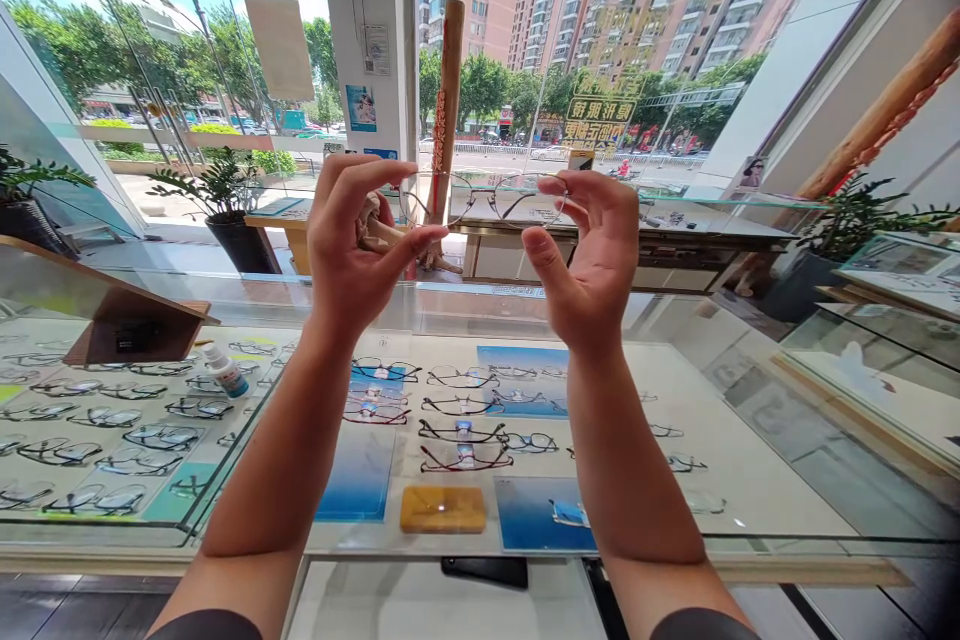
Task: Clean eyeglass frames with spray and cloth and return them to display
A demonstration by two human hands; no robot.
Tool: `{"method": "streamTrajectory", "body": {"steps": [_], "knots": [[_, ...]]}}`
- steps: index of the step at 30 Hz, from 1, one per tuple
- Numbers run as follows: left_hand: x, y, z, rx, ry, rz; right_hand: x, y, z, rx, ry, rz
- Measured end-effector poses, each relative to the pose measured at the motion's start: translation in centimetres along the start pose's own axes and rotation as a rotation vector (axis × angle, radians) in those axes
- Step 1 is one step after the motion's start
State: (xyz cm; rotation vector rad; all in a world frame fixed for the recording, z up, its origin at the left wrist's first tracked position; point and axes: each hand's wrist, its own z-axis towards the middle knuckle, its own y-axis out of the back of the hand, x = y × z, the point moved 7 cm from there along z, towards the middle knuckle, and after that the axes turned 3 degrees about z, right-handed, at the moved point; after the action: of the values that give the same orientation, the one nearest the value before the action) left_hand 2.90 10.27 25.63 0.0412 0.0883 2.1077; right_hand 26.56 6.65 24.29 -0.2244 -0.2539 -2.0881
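I hold a pair of thin-rimmed glasses up in front of me at eye level, lenses facing away. My left hand pinches the left end of the frame between thumb and fingers. My right hand grips the right end the same way. Both arms are raised over a glass display counter.
Under the counter glass lie several rows of spectacle frames and a yellow case. A small white bottle and a wooden stand sit at the left. Potted plants and shop windows stand behind.
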Motion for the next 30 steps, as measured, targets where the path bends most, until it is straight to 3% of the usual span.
{"method": "streamTrajectory", "body": {"steps": [8,16,30], "knots": [[-0.4,-0.6,-0.5,-0.054,-0.013,0.064,0.1,0.4,-0.2,-0.034,0.023,-0.035],[0.6,-1.3,-1.6,-0.204,0.248,-0.085,-0.2,0.1,-0.4,-0.157,0.14,-0.057],[0.2,-1.7,-1.8,-0.233,0.233,-0.113,-0.7,-0.5,-0.8,-0.184,0.087,0.014]]}}
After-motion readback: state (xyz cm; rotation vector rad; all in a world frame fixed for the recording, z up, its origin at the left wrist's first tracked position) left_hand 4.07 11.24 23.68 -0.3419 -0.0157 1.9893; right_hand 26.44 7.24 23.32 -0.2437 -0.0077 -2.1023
